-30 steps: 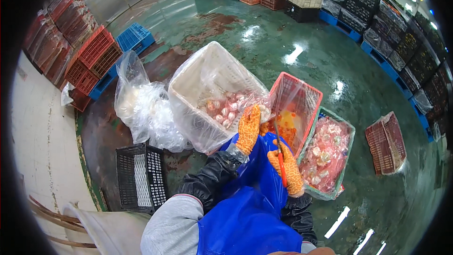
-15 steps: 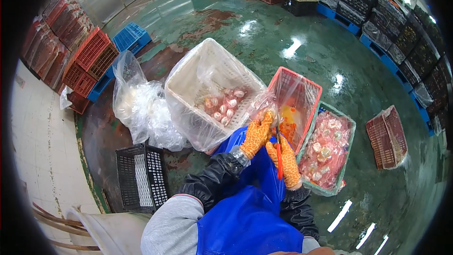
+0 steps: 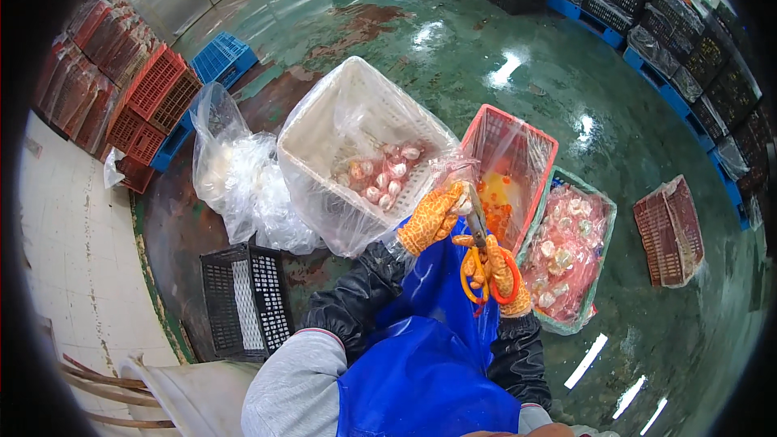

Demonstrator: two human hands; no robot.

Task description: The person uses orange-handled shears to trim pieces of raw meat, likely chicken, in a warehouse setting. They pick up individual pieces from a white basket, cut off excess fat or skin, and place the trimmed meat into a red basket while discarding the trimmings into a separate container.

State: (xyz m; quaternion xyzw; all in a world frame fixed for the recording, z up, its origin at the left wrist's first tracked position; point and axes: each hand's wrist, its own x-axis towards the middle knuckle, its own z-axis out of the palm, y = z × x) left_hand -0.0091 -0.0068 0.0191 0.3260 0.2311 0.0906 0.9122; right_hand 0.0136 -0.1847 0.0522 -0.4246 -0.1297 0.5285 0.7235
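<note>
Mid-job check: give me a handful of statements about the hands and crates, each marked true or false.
1. The right hand holds the scissors. True.
2. The left hand is bare. False: it wears an orange patterned glove.
3. Pale round items lie in the white crate. True.
4. The green crate stands left of the red crate. False: it stands to the right.

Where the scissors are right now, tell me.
In the head view, the scissors are right of centre, held in the right hand, beside the left hand and near the red crate.
</note>
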